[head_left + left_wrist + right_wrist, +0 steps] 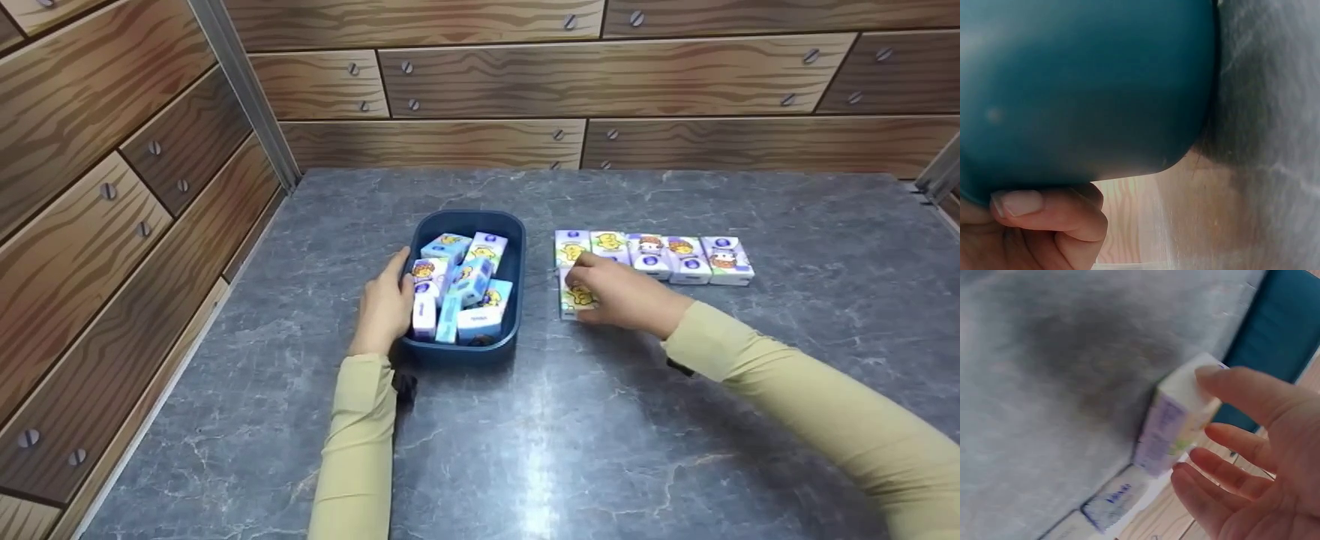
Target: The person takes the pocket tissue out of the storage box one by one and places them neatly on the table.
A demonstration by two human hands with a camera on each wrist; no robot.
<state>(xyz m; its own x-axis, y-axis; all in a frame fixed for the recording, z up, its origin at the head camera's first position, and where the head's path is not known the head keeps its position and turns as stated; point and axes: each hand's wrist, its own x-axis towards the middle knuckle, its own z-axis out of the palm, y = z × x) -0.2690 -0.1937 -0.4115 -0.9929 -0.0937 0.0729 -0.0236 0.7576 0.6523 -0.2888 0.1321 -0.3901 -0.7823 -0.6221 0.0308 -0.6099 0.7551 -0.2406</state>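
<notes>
A dark blue bin (521, 300) holds several small purple and light blue packs (474, 281). At its left side the left hand (384, 311) grips the wall; in the left wrist view the curled fingers (1055, 216) touch the bin (1095, 101). Right of the bin, the right hand (626, 294) pinches a purple-white pack (577, 296) lying just in front of the leftmost pack of a row. In the right wrist view the thumb of the right hand (1252, 444) touches one end of that pack (1165, 427), with the fingertips near its printed face.
A row of several purple-white packs (727, 262) lies side by side behind the right hand. The grey marbled table (480, 450) is bounded by wood-patterned walls (480, 82) at the back and left.
</notes>
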